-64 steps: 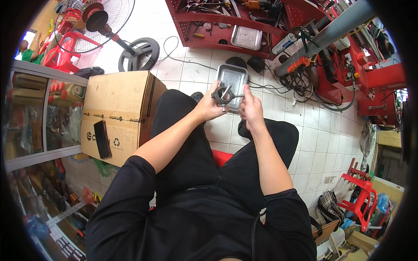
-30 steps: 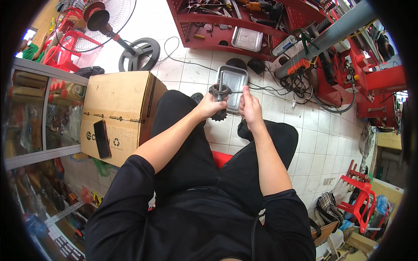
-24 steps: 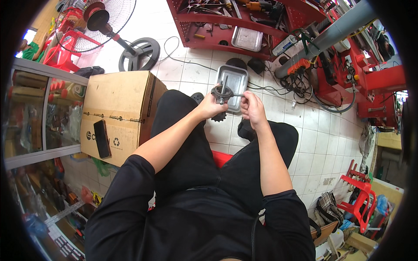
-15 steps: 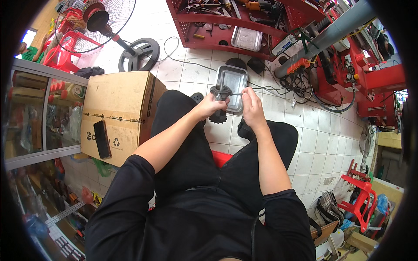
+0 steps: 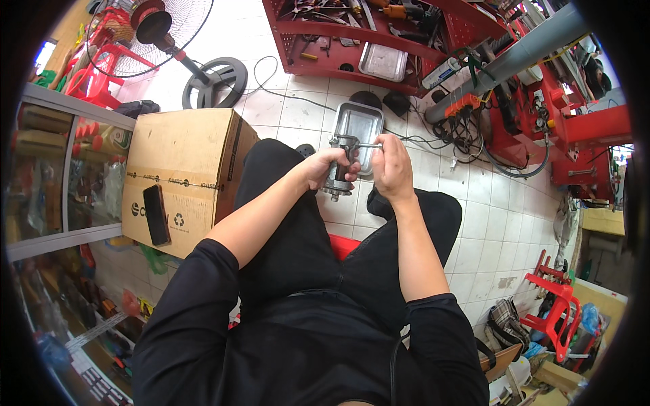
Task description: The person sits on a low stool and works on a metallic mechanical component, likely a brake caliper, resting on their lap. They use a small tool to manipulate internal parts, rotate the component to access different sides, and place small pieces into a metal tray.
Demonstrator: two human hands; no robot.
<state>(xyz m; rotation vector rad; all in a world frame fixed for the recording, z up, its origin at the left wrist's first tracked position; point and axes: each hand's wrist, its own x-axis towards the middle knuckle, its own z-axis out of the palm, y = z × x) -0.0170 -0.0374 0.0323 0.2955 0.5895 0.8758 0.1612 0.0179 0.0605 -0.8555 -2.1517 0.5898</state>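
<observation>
A grey metal machine part [image 5: 342,173], with a cylindrical body and a wider, bolted lower end, is held between my knees above the tiled floor. My left hand [image 5: 326,167] is closed around its middle. At its upper end, a thin metal rod [image 5: 366,145] sticks out to the right. My right hand [image 5: 393,166] is closed on the rod's outer end, with the fingers pinched together. Just behind the part, a shallow metal tray [image 5: 362,122] lies on the floor, partly hidden by the part and my right hand.
To my left, a cardboard box [image 5: 172,152] carries a black phone [image 5: 156,215]. Beyond it stands a fan [image 5: 213,84]. Ahead is a red tool cart [image 5: 325,57] loaded with tools; black cables [image 5: 460,139] lie at the right. A red plastic chair [image 5: 558,304] stands at far right.
The machine part has turned in my left hand: its toothed dark end no longer shows and a bolted end faces me. My right hand stays at the rod.
</observation>
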